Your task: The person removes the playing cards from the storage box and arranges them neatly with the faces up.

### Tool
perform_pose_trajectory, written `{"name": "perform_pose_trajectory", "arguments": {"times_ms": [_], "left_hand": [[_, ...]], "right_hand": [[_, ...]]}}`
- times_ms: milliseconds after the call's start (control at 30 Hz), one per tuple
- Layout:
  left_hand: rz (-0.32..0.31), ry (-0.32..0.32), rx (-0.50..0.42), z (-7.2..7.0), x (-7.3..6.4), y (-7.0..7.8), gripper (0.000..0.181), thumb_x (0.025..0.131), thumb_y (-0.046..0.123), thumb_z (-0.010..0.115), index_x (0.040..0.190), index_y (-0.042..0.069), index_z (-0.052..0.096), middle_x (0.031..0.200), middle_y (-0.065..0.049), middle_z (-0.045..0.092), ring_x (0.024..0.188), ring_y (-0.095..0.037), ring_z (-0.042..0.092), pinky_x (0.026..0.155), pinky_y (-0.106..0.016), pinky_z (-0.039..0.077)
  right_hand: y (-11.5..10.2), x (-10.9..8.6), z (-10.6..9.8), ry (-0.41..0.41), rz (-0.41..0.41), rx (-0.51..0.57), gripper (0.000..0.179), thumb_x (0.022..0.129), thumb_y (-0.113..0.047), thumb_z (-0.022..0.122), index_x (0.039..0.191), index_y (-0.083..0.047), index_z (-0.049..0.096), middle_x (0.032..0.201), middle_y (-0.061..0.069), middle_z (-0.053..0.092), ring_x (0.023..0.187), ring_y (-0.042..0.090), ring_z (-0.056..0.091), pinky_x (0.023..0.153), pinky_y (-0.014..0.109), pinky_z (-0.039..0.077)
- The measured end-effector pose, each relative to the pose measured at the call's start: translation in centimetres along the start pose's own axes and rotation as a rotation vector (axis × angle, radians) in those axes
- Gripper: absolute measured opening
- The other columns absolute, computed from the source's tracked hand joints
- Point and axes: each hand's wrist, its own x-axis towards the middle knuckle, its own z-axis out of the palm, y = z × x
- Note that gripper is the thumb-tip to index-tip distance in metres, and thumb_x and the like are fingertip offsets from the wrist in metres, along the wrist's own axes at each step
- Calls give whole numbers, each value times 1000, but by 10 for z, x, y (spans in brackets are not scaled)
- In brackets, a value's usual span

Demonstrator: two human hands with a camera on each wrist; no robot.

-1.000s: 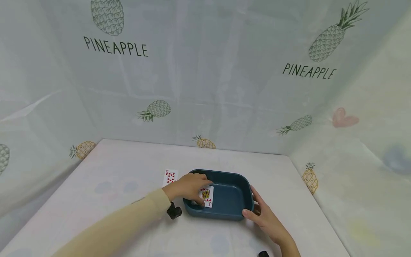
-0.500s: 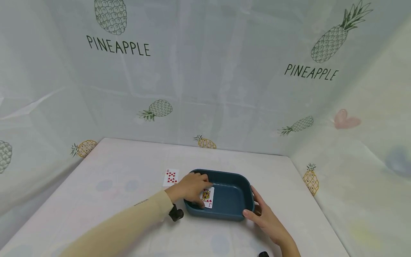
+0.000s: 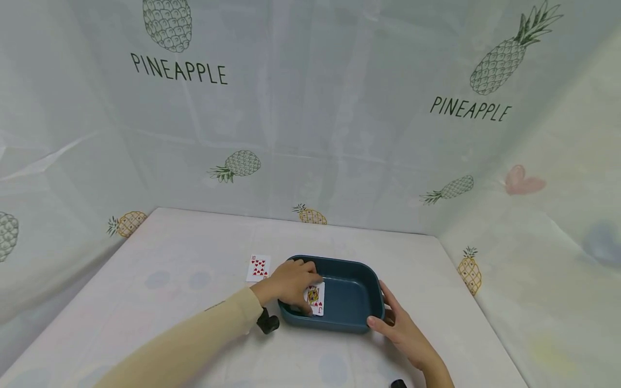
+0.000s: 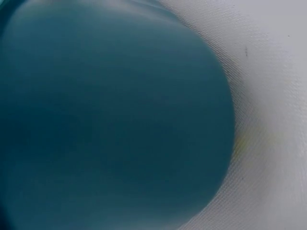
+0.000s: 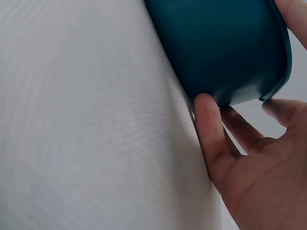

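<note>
A dark blue baking dish (image 3: 346, 297) sits on the white-covered table. Reaching over the dish's left end, my left hand (image 3: 290, 284) holds a jack of hearts playing card (image 3: 316, 298) between thumb and fingers, low inside the dish; the card's left part is hidden by the hand. At the right end, my right hand (image 3: 401, 330) steadies the dish, thumb at the near rim and fingers along the outer wall (image 5: 225, 52). Only the dish's outer side (image 4: 120, 115) fills the left wrist view, so the left fingers do not show there.
A ten of hearts card (image 3: 259, 268) lies face up on the table, just left of the dish. The table (image 3: 204, 242) is bounded by pineapple-print sheets (image 3: 310, 134) at the back and both sides.
My left hand and the jack have shifted very slightly right inside the dish. The right hand keeps its hold on the dish; the head view has shifted a little.
</note>
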Motion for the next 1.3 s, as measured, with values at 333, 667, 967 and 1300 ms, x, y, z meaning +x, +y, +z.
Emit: {"name": "perform_pose_trajectory", "arguments": {"times_ms": [333,667,967,1300], "left_hand": [[-15,36,-78,3,2,-2,84,74,67,90,143,24,67,124,5,60,100,-12,51,90,-33,48],[-15,48,-79,5,3,-4,86,74,67,89,145,24,66,123,6,61,100,-11,51,91,-31,48],[0,108,-129,9,3,-7,83,76,63,91,144,22,66,124,5,61,100,-11,51,86,-29,48],[-9,116,-311,2,1,-10,84,78,52,93,148,18,62,127,3,58,105,-13,50,85,-27,50]], "right_hand": [[3,1,-1,-2,-4,-2,92,98,-27,76,171,-31,20,162,22,38,137,37,55,103,50,54],[1,0,0,1,-6,-7,92,98,-28,76,171,-31,20,161,23,39,137,38,55,103,50,54],[0,0,0,5,-1,-14,92,98,-29,77,171,-30,20,160,22,40,135,36,56,103,48,54],[1,1,0,4,10,4,92,98,-29,77,171,-31,20,161,23,39,135,36,56,100,47,56]]}}
